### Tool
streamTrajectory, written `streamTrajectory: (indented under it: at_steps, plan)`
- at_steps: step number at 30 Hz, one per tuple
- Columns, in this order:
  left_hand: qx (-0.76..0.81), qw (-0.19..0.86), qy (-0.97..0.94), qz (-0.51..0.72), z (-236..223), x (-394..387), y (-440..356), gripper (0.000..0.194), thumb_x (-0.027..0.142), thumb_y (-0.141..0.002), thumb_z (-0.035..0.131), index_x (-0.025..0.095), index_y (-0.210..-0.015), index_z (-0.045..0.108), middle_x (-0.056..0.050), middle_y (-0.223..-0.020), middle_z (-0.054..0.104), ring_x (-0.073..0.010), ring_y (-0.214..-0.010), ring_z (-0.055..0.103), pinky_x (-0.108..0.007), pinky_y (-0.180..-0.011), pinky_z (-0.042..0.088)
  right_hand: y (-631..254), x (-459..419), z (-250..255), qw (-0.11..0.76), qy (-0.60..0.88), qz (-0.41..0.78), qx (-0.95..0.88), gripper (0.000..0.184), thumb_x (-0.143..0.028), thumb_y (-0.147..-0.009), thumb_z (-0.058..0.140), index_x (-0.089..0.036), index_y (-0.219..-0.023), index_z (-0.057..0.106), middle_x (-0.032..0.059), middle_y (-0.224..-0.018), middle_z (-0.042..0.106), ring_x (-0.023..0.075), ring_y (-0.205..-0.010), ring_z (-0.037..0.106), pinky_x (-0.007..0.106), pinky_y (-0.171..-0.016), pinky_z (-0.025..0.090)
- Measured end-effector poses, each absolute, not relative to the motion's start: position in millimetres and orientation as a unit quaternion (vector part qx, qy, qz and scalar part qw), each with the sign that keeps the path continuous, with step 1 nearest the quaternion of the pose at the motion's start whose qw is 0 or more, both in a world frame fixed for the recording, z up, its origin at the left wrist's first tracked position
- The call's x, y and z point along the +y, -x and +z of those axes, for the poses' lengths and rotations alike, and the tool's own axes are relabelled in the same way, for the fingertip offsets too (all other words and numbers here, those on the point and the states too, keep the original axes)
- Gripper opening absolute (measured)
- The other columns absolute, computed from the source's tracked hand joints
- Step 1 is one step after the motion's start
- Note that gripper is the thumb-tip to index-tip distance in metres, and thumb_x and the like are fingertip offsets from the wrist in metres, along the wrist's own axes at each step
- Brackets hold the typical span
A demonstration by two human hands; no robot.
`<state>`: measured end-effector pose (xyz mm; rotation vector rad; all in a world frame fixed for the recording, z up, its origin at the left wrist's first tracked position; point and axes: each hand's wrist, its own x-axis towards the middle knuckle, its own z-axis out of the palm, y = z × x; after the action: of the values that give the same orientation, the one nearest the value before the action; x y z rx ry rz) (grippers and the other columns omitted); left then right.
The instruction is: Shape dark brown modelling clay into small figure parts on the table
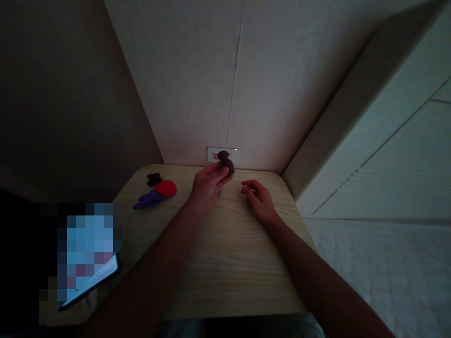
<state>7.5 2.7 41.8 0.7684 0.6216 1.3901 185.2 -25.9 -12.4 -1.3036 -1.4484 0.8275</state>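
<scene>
My left hand [207, 185] is closed around a small dark brown clay figure [227, 164], holding it up above the far part of the table. The figure has a rounded body, a ball-shaped head and a small pointed tip like a beak on its right side. To the right of it, my right hand [259, 197] hovers apart from the figure, fingers loosely bent and nothing visible between them. Left of my left hand lie a flat red lump [165, 188], a purple lump [150, 200] and a black lump [154, 179], close together, looking like modelling clay.
The pale wooden table [225, 272] stands against a light wall with a socket plate [211, 154]. At the near left is a lit tablet-like screen [105, 272], partly blurred out. A white cabinet [380, 155] rises on the right, above a pale quilted surface [387, 272].
</scene>
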Motion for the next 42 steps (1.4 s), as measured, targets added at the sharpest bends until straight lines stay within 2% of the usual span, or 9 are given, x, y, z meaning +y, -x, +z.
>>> streamTrajectory:
  at_steps: [10, 14, 16, 19, 22, 27, 32, 36, 42]
  plan:
    - [0.42, 0.524, -0.329, 0.664, 31, 12, 32, 0.041, 0.031, -0.059, 0.092, 0.019, -0.092, 0.071, -0.005, -0.098, 0.078, -0.0172, -0.094, 0.071, -0.028, -0.08, 0.051, -186, -25, -16, 0.459, 0.54, 0.302, -0.638, 0.037, -0.051, -0.092, 0.065, -0.019, -0.109, 0.072, 0.0023, -0.085, 0.07, 0.0144, -0.061, 0.059, 0.029, -0.059, 0.046]
    - [0.469, 0.464, -0.341, 0.669, 15, 14, 37, 0.04, 0.032, -0.058, 0.09, 0.019, -0.09, 0.069, -0.005, -0.094, 0.077, -0.0181, -0.089, 0.071, -0.03, -0.078, 0.05, -174, -21, -17, 0.426, 0.564, 0.272, -0.653, 0.043, -0.051, -0.093, 0.065, -0.018, -0.12, 0.072, 0.009, -0.103, 0.076, 0.0152, -0.064, 0.061, 0.034, -0.068, 0.054]
    - [0.48, 0.455, -0.355, 0.66, 10, 12, 36, 0.04, 0.033, -0.06, 0.09, 0.018, -0.091, 0.071, -0.006, -0.093, 0.076, -0.0188, -0.088, 0.071, -0.03, -0.077, 0.051, -164, -14, -16, 0.395, 0.556, 0.242, -0.69, 0.046, -0.042, -0.095, 0.062, -0.017, -0.134, 0.067, 0.0151, -0.124, 0.073, 0.0182, -0.077, 0.066, 0.04, -0.081, 0.057]
    - [0.482, 0.449, -0.377, 0.651, 5, 10, 34, 0.038, 0.034, -0.063, 0.089, 0.018, -0.094, 0.073, -0.007, -0.093, 0.077, -0.0187, -0.085, 0.07, -0.029, -0.074, 0.05, -149, -1, -12, 0.323, 0.458, 0.196, -0.805, 0.063, -0.016, -0.09, 0.057, -0.018, -0.153, 0.052, 0.02, -0.157, 0.052, 0.0266, -0.12, 0.066, 0.048, -0.107, 0.051]
    - [0.493, 0.431, -0.389, 0.648, 2, 9, 35, 0.036, 0.032, -0.065, 0.089, 0.017, -0.095, 0.075, -0.006, -0.09, 0.077, -0.0174, -0.081, 0.069, -0.028, -0.072, 0.05, -140, 6, -2, 0.234, 0.382, 0.142, -0.883, 0.065, -0.003, -0.084, 0.053, -0.016, -0.147, 0.057, 0.02, -0.155, 0.055, 0.031, -0.14, 0.054, 0.052, -0.117, 0.041]
    - [0.508, 0.405, -0.421, 0.633, -5, 11, 35, 0.031, 0.032, -0.069, 0.088, 0.017, -0.093, 0.075, -0.007, -0.09, 0.078, -0.0183, -0.082, 0.07, -0.03, -0.079, 0.052, -151, -9, 12, 0.192, 0.452, 0.107, -0.864, 0.027, -0.021, -0.096, 0.058, -0.009, -0.117, 0.07, 0.0218, -0.118, 0.068, 0.0323, -0.109, 0.064, 0.048, -0.098, 0.053]
    - [0.513, 0.403, -0.476, 0.589, -6, 3, 25, 0.025, 0.031, -0.07, 0.087, 0.017, -0.087, 0.074, -0.008, -0.09, 0.078, -0.0201, -0.082, 0.071, -0.033, -0.082, 0.053, -177, -36, 9, 0.311, 0.499, 0.256, -0.768, 0.021, -0.023, -0.093, 0.058, -0.018, -0.114, 0.062, 0.0107, -0.103, 0.076, 0.0209, -0.082, 0.069, 0.036, -0.076, 0.055]
    - [0.467, 0.463, -0.482, 0.579, -4, -7, 16, 0.028, 0.029, -0.069, 0.087, 0.018, -0.088, 0.069, -0.008, -0.093, 0.079, -0.0217, -0.087, 0.074, -0.033, -0.084, 0.055, -185, -39, -3, 0.441, 0.462, 0.398, -0.659, 0.026, -0.027, -0.084, 0.065, -0.02, -0.109, 0.064, 0.0083, -0.107, 0.08, 0.0202, -0.09, 0.073, 0.034, -0.076, 0.056]
    - [0.524, 0.409, -0.573, 0.479, -5, -11, 21, 0.025, 0.036, -0.075, 0.081, 0.018, -0.093, 0.077, -0.007, -0.095, 0.08, -0.0203, -0.081, 0.072, -0.033, -0.077, 0.053, -194, -29, -13, 0.517, 0.506, 0.433, -0.537, 0.027, -0.036, -0.075, 0.076, -0.02, -0.096, 0.071, 0.0011, -0.078, 0.073, 0.0135, -0.061, 0.06, 0.029, -0.06, 0.048]
